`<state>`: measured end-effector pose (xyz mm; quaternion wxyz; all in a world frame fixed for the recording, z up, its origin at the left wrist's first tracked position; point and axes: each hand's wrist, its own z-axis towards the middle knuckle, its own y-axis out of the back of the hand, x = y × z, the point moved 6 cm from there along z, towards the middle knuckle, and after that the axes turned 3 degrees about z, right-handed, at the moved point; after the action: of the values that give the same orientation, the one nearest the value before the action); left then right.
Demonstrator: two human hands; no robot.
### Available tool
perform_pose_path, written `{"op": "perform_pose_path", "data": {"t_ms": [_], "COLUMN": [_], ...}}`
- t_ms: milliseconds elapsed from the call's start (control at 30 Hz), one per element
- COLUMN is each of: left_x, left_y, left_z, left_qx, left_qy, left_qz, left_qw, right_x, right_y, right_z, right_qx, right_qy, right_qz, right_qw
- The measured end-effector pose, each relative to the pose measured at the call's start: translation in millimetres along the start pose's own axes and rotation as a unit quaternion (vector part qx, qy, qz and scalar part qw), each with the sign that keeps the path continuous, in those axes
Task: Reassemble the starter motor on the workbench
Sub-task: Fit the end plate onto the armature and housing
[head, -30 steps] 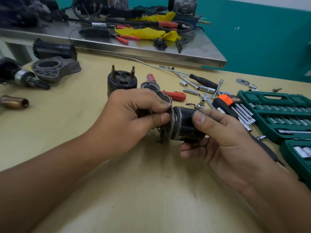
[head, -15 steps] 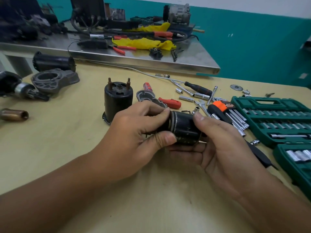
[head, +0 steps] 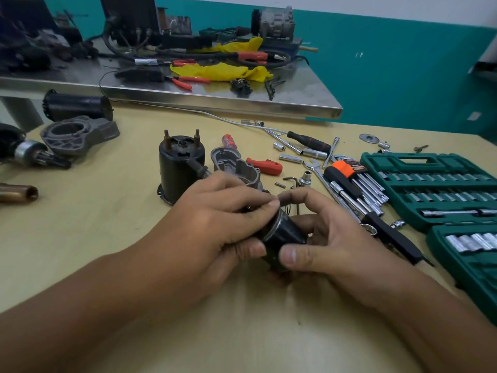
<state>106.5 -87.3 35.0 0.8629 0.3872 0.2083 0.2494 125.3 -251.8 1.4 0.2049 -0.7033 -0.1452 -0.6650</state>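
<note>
Hands met over the near middle of the workbench [head: 94, 224], the left hand [head: 215, 219] and the right hand [head: 322, 238] both grasping the black motor part [head: 282, 235], seemingly so two halves could be aligned.

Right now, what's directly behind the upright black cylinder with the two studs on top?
Behind the upright black cylinder only bare yellowish tabletop shows, then the steel bench edge. The strip of table its body covers cannot be seen.
</note>
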Motion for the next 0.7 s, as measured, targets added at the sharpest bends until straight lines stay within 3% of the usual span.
{"op": "perform_pose_path", "data": {"t_ms": [167,300,533,633,700], "left_x": [-7.4,-9.4,-14.6,-21.3,-18.4], "left_y": [-2.3,-3.2,7.8,4.2,-4.2], "left_z": [-13.2,-16.2,-28.0,-37.0,-45.3], "left_qx": [0.004,-0.011,-0.105,-0.171,-0.190], "left_qy": [0.010,0.069,0.125,0.212,0.319], "left_qz": [-0.018,-0.115,-0.030,-0.058,-0.132], "left_qw": [1.000,0.991,0.986,0.961,0.919], "right_x": [2.0,-0.8,-7.3,-8.2,-8.9], "right_y": [-8.8,-13.1,-15.9,-15.9,-17.9], "right_z": [-1.4,-2.6,-3.5,-4.1,-4.7], "right_qx": [0.006,-0.010,-0.040,-0.043,-0.045], "right_qy": [0.058,0.068,0.082,0.100,0.117], "right_qz": [-0.145,-0.127,-0.123,-0.135,-0.148], "right_qw": [0.988,0.990,0.988,0.985,0.981]}}
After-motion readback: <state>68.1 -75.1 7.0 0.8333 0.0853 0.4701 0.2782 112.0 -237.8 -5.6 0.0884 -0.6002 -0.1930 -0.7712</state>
